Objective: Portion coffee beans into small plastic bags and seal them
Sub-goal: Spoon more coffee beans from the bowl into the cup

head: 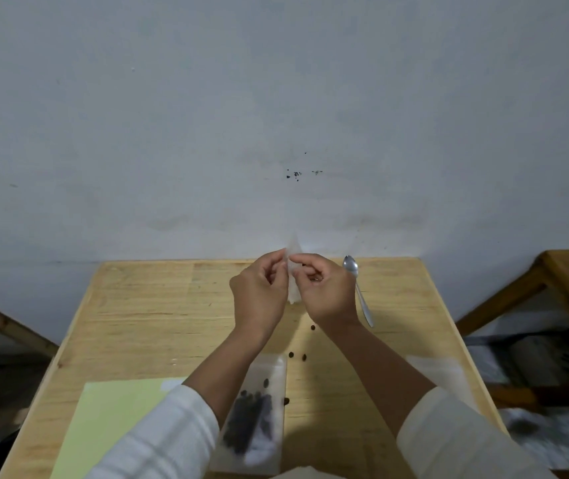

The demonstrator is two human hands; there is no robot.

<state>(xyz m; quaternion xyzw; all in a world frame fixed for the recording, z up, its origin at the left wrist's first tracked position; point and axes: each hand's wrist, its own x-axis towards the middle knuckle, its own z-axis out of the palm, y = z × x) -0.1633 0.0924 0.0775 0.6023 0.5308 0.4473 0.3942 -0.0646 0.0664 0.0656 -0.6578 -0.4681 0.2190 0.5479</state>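
My left hand (260, 292) and my right hand (324, 288) are raised together over the far middle of the wooden table (144, 316). Both pinch one small clear plastic bag (293, 271) between thumbs and fingertips; it stands upright between them and looks empty. A larger clear bag of dark coffee beans (253, 420) lies flat near the front edge, between my forearms. Several loose beans (297, 356) are scattered on the wood behind it. A metal spoon (359, 288) lies just right of my right hand.
A pale green sheet (110, 423) lies at the front left. More clear bags (438, 371) lie at the right edge, partly under my right sleeve. A grey wall stands right behind the table. Another wooden frame (566, 285) stands to the right.
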